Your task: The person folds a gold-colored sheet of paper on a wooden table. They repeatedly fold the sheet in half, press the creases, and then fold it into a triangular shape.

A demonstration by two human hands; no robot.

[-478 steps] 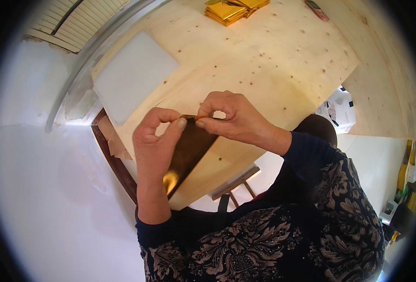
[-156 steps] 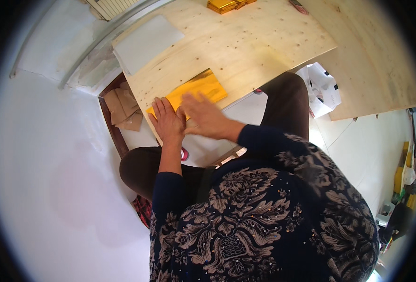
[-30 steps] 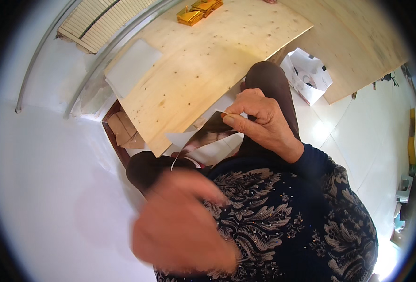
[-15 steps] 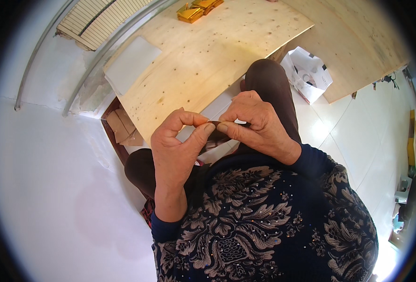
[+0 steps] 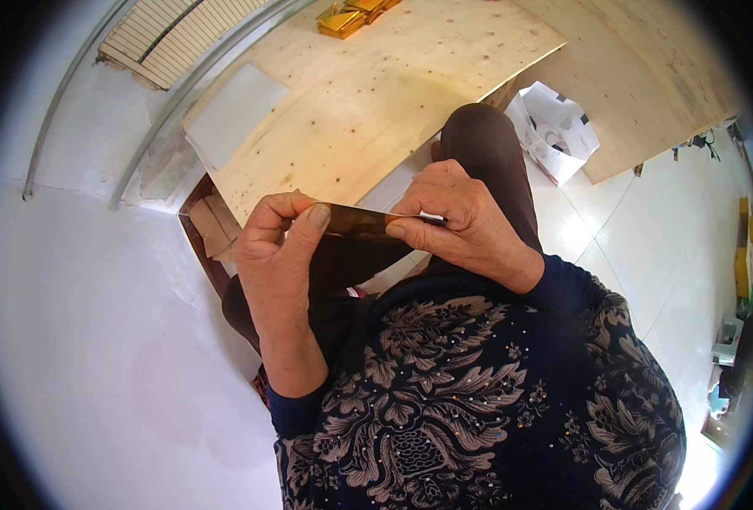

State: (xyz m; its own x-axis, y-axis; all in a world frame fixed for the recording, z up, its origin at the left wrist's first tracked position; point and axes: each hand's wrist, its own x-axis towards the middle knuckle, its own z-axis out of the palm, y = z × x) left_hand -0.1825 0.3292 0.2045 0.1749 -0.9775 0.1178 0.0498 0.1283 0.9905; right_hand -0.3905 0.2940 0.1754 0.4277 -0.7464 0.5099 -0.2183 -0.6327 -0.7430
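Note:
A shiny, dark gold foil sheet (image 5: 357, 223) is stretched between my two hands, above my lap. My left hand (image 5: 280, 251) pinches its left end between thumb and bent fingers. Thumb and fingers of my right hand (image 5: 468, 217) grip the other end, and a narrow dark edge with a pale strip pokes out beyond them. Part of the sheet lies in shadow against my dark trousers, so its lower edge is hard to make out. At the table's far side sit several folded gold foil pieces (image 5: 341, 23).
Ahead of me is a pale plywood table (image 5: 376, 119) with a light grey sheet (image 5: 239, 115) at its left. A white bag (image 5: 555, 132) stands right of my knee (image 5: 483, 136). Brown cardboard (image 5: 213, 225) lies below the table's left edge, near the white wall (image 5: 121, 323).
My left hand has moved left, away from my right hand. More of the foil sheet now shows between them, pulled flat. The right hand has barely moved.

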